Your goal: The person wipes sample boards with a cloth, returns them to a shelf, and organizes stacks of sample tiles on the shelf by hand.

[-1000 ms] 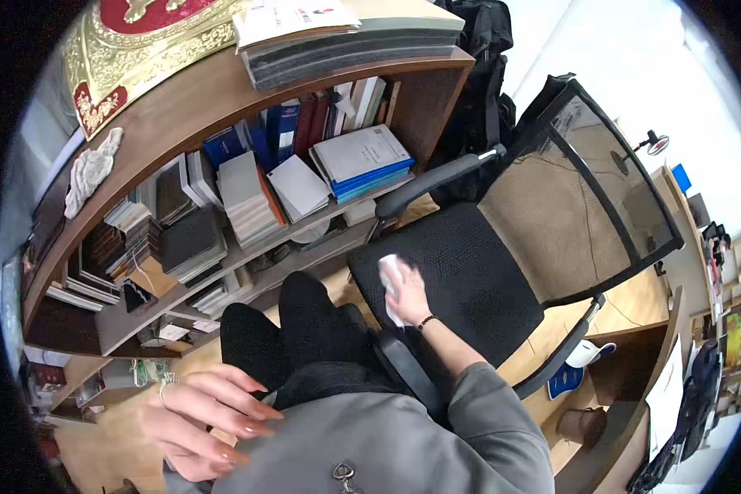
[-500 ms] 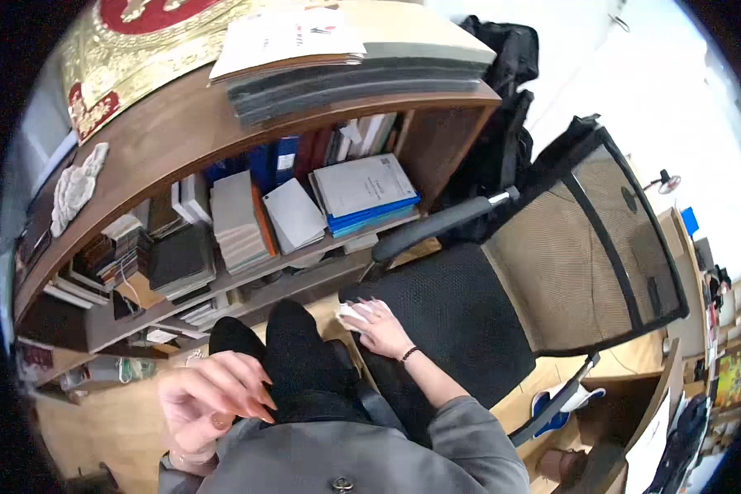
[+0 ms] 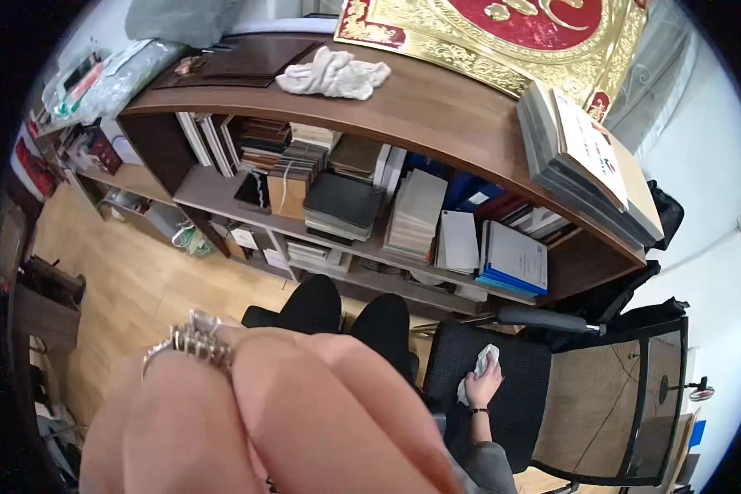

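My right hand (image 3: pixel 484 387) lies on the black seat (image 3: pixel 519 370) of an office chair, its fingers closed over a crumpled white tissue (image 3: pixel 487 357) that shows at both sides of the hand. A dark bracelet circles that wrist. Very near the camera, my left hand (image 3: pixel 255 403) fills the lower left of the view. A jewelled ring (image 3: pixel 198 344) is on one of its bent fingers. The fingertips are hidden, so what they hold, if anything, cannot be seen.
Ahead stands a low brown bookcase (image 3: pixel 436 123) with books and notebooks. On top lie a white crumpled cloth (image 3: pixel 333 74), a gold and red framed panel (image 3: pixel 436 49) and a stack of folders (image 3: pixel 584 165). The chair's mesh backrest (image 3: pixel 589 412) is at right.
The view has swung left, showing more of the bookcase. My left hand has risen close to the camera. My right hand stays on the seat with the tissue, farther from my body.
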Demonstrator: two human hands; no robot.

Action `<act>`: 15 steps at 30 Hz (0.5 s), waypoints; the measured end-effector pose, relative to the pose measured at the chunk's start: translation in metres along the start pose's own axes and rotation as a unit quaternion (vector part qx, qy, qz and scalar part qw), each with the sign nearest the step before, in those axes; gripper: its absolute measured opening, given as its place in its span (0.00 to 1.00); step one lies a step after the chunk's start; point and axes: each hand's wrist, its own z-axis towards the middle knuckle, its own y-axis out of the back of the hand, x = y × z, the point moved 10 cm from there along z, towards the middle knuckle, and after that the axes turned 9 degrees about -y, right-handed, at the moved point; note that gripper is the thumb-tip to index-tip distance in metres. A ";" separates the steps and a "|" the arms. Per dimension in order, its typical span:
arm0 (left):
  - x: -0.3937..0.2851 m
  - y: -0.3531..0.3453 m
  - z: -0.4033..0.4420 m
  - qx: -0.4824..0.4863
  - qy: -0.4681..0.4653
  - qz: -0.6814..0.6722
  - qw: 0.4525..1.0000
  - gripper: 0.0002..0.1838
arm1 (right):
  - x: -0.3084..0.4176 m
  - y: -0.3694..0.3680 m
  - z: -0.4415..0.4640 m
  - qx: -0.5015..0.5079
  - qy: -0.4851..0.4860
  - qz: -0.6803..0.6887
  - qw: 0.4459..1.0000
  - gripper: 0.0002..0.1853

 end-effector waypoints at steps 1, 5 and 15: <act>-0.008 0.001 0.002 0.005 -0.006 0.000 1.000 0.07 | -0.004 -0.002 -0.008 0.007 -0.032 -0.010 0.999 0.38; -0.036 0.012 0.008 0.010 -0.020 -0.008 1.000 0.08 | -0.014 0.000 -0.046 0.013 -0.134 -0.070 0.988 0.40; -0.108 0.036 0.024 0.028 -0.034 -0.009 0.999 0.11 | 0.075 0.044 -0.002 -0.054 -0.017 -0.025 0.998 0.34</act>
